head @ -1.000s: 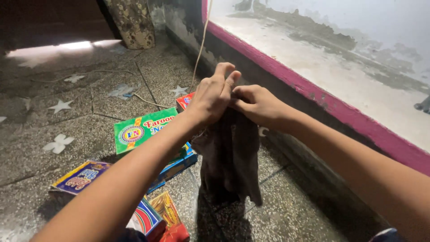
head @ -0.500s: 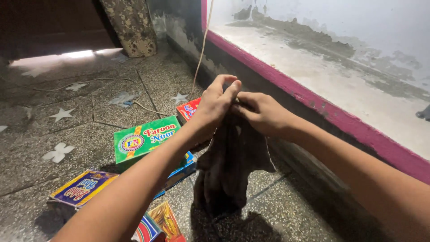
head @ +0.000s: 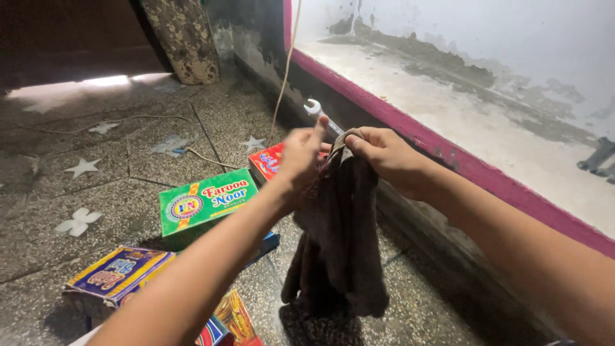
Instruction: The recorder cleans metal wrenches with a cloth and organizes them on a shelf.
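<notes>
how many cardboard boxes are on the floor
5 show: a green box beside the left forearm, a red box behind the left hand, a blue box under the forearm, a purple box lower left, a striped box at the bottom. More may be hidden.

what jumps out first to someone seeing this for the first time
A dark brown cloth hangs in mid-frame, pinched at its top by the right hand, with the left hand at the same edge. Left of it, a green box lies on the speckled floor among other colourful boxes. A magenta ledge runs along the wall at right.
</notes>
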